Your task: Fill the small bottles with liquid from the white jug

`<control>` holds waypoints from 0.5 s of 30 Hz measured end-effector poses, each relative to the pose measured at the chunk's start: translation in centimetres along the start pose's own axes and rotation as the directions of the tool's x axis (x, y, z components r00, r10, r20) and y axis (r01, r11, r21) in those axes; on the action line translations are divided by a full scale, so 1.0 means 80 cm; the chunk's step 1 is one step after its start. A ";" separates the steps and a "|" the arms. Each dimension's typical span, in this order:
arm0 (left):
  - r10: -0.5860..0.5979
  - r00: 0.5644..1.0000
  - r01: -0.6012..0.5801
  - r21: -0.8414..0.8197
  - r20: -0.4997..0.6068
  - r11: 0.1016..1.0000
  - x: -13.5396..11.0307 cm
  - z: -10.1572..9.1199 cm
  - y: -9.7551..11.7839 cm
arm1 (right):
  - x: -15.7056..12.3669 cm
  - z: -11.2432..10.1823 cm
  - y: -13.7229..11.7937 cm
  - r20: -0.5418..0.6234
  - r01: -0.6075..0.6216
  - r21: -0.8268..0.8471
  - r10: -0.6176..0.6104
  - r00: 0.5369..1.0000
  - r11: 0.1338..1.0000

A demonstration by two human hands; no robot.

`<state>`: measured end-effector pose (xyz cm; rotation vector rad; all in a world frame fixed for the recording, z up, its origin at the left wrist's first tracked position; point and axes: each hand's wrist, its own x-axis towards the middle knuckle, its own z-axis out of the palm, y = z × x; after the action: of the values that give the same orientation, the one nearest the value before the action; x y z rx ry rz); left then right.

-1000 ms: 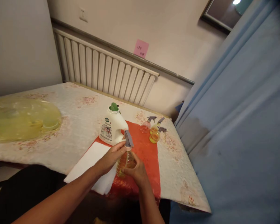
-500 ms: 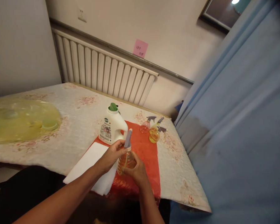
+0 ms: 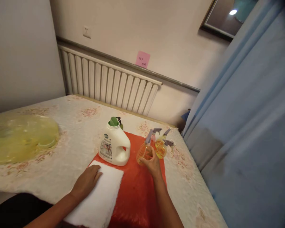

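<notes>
We mark the clear spray bottle (image 3: 140, 154) first: right of centre, roughly upright over the far right part of the red sheet (image 3: 133, 193). Our right hand (image 3: 152, 163) has it, thumb on the near side and fingers wrapped round the right, pinching the ridged body below the grey trigger head (image 3: 148, 136). Handling, our guess: thin plastic, light to middling depending on fill, walls that give under a hard squeeze, slick if wet. Best hold is round the ridged body, where the ribs should help; we'd avoid lifting by the trigger, which could swing or spray. Not fragile, but probably tippy with that tall head.

Just beyond it and to the right: a pink spray bottle (image 3: 153, 137), a far yellow bottle (image 3: 158, 143) and a near yellow bottle (image 3: 161, 152), bunched close. Left of it stands the white jug (image 3: 118, 145), green pouring neck (image 3: 113, 121) on top, handle hole facing right. Our left hand (image 3: 86, 180) lies on the white cloth (image 3: 102, 193), near left; we can't tell whether its fingers pinch the fabric or only rest there.

Further out: floral-covered surface (image 3: 74, 139), yellow translucent plastic (image 3: 19, 136) far left, radiator (image 3: 104, 79) behind, blue curtain (image 3: 247, 126) right.
</notes>
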<state>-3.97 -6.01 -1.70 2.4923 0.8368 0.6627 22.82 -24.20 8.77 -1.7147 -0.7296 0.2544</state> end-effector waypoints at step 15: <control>0.162 0.975 -0.111 0.290 -0.155 0.951 -0.021 0.043 -0.052 | 0.205 0.161 0.054 0.008 0.133 -0.102 -0.132 0.991 0.986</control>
<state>-5.09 -4.87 -7.16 2.7980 0.8791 0.8791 30.21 -4.66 4.50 -1.7539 -0.8664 0.1274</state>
